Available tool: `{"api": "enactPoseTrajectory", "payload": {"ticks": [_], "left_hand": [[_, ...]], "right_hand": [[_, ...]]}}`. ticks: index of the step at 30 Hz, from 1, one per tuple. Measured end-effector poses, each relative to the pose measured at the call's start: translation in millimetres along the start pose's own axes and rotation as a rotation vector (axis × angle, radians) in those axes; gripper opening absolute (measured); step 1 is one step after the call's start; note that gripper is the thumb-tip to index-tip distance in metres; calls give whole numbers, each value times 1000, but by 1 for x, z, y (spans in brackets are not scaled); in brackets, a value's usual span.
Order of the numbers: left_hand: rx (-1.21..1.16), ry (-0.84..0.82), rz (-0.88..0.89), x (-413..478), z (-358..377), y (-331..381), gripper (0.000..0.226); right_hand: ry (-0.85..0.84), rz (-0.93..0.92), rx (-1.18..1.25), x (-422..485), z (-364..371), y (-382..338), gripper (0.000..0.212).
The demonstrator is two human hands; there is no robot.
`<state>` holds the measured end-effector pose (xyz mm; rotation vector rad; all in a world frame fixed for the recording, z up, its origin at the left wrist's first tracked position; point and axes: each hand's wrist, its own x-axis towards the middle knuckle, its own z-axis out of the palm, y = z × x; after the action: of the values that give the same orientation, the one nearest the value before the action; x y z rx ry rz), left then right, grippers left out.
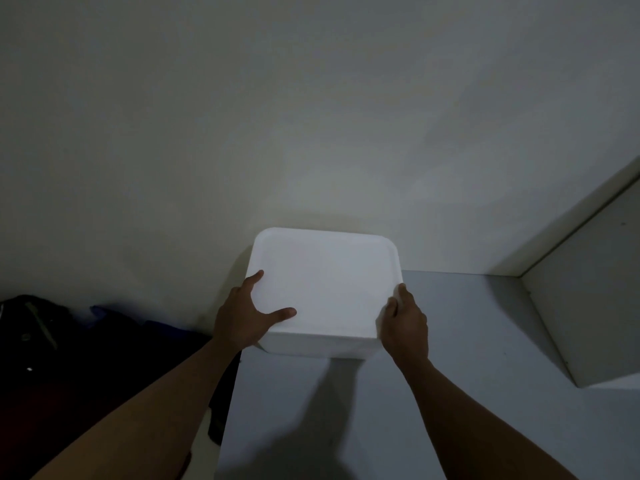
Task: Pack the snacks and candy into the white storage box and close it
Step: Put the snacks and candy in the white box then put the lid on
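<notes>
White storage box (322, 292), closed: at its near left corner your left hand (242, 320) presses spread, straight fingers on top; your right hand (405, 320) curls its fingers round the near right corner. It stands at the table's (450, 341) far left corner, against the wall (311, 116).

Dim, murky frame; dark corners; soft shadows below.

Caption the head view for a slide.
Lidded white storage box on a grey tabletop: left hand pressing the lid, right hand gripping its right edge.
</notes>
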<state>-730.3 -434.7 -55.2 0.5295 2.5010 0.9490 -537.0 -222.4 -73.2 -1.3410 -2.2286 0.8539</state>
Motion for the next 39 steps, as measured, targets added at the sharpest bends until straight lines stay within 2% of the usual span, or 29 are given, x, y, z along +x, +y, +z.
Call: {"api": "enactPoseTrajectory", "payload": {"ticks": [3,7,11,13,18,21,25,27,31,35,39], "left_hand": [[-3,-22,18,1,-4,1,120],[-10,-117,-32,20,-16,9,140],[-8,25,-159,54,-22,25,114],[-43,59,-204,72,-21,34,109],[-162,76,-244,112,-13,55,85],[-217,54,-286,132,-12,59,82],[-339,4,-405,154,-16,64,92],[-347,-9,-386,158,-15,65,90],[-394,6,-392,157,-9,58,84],[-367,82,-361,164,-4,50,63],[-327,137,-377,167,-5,49,60]], "right_hand": [[-13,1,-15,0,-2,-3,48],[-55,74,-72,12,-13,-14,44],[25,107,-106,48,-23,-26,44],[45,91,-80,68,-24,-31,42],[-50,10,35,115,-11,-42,45],[-120,71,94,142,-1,-49,51],[-265,227,197,167,13,-46,64],[-265,268,221,172,22,-39,68],[-232,319,279,173,29,-33,60],[-197,285,262,177,34,-28,57],[-174,245,227,176,34,-30,57]]}}
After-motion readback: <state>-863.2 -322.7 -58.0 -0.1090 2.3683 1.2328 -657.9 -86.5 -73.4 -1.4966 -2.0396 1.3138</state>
